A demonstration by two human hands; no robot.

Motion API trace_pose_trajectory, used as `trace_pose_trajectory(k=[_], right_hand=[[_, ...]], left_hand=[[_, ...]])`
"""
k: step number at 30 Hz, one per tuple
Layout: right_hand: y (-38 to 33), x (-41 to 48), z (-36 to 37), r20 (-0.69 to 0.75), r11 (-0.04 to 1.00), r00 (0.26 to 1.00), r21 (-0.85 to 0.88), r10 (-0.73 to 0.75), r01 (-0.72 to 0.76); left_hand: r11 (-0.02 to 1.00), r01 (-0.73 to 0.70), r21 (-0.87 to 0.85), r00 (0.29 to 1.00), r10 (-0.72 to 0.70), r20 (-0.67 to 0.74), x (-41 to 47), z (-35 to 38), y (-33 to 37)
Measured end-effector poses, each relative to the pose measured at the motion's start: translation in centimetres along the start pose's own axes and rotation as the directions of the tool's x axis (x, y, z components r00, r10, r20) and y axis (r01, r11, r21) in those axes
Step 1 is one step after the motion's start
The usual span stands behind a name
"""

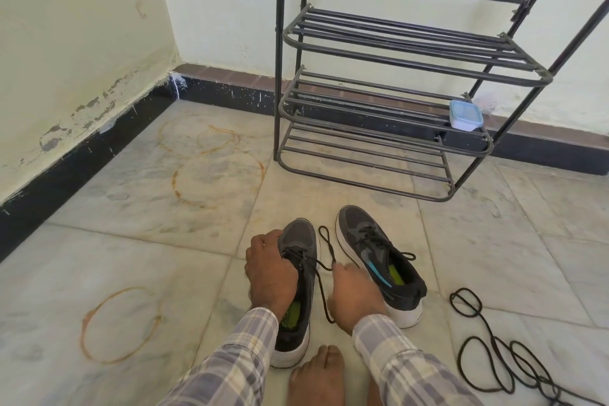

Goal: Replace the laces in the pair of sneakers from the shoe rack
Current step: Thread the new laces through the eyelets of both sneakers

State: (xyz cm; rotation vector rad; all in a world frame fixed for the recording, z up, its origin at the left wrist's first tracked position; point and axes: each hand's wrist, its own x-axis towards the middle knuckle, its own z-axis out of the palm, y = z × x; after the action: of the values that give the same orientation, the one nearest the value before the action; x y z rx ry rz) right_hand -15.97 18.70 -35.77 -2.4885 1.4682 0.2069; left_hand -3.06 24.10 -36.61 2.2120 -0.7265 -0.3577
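Holding the left sneaker (301, 241) steady on the floor (148, 257), my left hand (270, 270) is curled over its upper, fingers gripping across the lacing near the tongue. My right hand (354, 293) sits just beside it, between the two shoes, and its fingertips pinch the black lace (324, 301) that runs out of this sneaker. One part of the lace forms a loop lying on the tiles between the toes of the pair, and another trails back toward my wrist. The right sneaker (372, 250) stands just to the right, laced and tied, angled slightly away. Further right on the floor, well apart from the shoes, the spare laces (494, 341) lie in loose black coils. The shoe rack (412, 56) stands against the wall ahead of me, with a small blue-lidded box (465, 115) on one shelf. My bare foot (318, 372) rests near the left sneaker's heel.
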Motion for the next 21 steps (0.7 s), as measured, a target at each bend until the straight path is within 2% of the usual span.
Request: trace_pose_trajectory(k=[3,6,9,11,17,21], right_hand=[[-2.1,1.1,-0.5,-0.020,0.949,0.998,0.308,-0.068,0.070],[-3.1,1.9,-0.6,0.005,0.891,1.000,0.455,0.012,-0.013],[-2.9,2.1,-0.7,0.007,0.773,0.997,0.630,0.082,-0.068],[-2.8,2.0,-0.8,0.023,0.720,0.996,0.689,0.091,-0.081],[-2.6,1.4,-0.3,0.066,0.685,0.993,0.720,0.095,-0.113],[-2.8,1.0,-0.5,0.078,0.605,0.993,0.788,0.085,-0.114]], left_hand=[[1.000,-0.006,-0.001,1.000,0.006,-0.003,0.0,0.1,-0.1],[1.000,-0.005,-0.001,1.000,0.005,0.000,0.0,0.1,-0.2],[1.000,-0.008,-0.004,1.000,0.008,0.008,0.0,0.1,0.0],[1.000,-0.004,-0.016,1.000,0.004,0.014,-0.1,0.1,0.0],[0.995,0.006,-0.104,1.000,-0.003,0.024,-0.3,0.2,0.1],[0.993,0.017,-0.119,0.999,-0.013,0.033,-0.3,0.2,0.0]])
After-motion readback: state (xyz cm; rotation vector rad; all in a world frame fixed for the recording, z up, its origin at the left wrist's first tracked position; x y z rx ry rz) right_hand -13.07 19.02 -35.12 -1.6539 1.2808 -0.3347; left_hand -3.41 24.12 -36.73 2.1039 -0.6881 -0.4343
